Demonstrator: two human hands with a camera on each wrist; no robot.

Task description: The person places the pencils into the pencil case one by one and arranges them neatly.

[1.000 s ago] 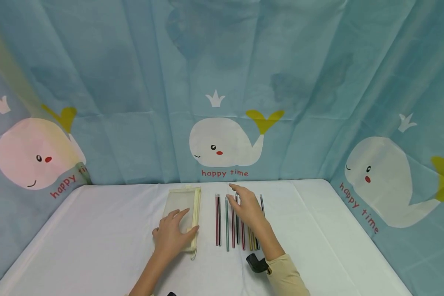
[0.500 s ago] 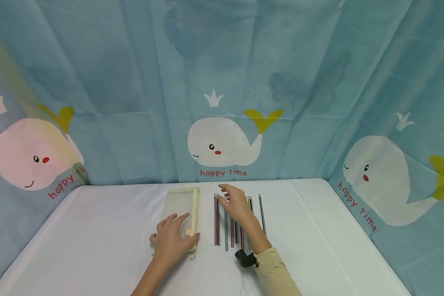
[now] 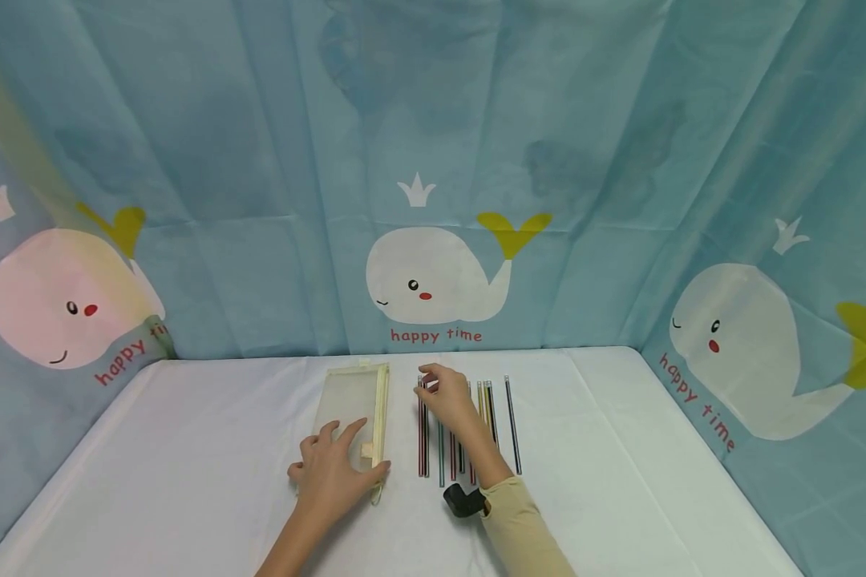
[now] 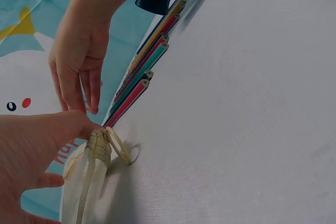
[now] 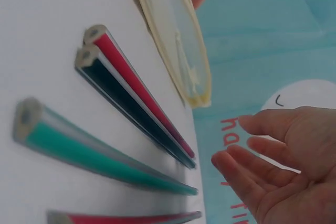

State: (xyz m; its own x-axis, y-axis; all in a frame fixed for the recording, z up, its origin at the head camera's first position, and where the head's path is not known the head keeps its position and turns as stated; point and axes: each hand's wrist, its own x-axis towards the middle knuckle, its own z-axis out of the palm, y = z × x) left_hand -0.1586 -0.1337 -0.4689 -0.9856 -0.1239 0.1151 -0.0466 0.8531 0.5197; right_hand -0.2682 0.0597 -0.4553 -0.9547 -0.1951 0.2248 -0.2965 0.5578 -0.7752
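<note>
My left hand (image 3: 332, 469) lies over the near part of a pale, see-through zip pencil case (image 3: 350, 393), fingers spread, thumb at its zipped edge. In the left wrist view the thumb touches the zip end beside a small loop (image 4: 119, 145). My right hand (image 3: 450, 398) hovers over the far ends of the leftmost pencils, fingers loosely bent and nothing held. A red pencil (image 5: 136, 85) and a black pencil (image 5: 128, 106) lie side by side below it. A green pencil (image 5: 100, 153) lies apart from them. The right hand hides part of the row.
Further right in the row are yellow pencils (image 3: 487, 401) and one dark pencil (image 3: 512, 425) apart from the others. A white cloth (image 3: 621, 481) covers the table. Behind it hangs a blue whale-print curtain (image 3: 260, 280). A black wrist device (image 3: 463, 502) sits by the right sleeve.
My right hand has moved left, from above the middle pencils to above the leftmost pair, uncovering pencils on the right. My left hand has shifted slightly nearer on the case.
</note>
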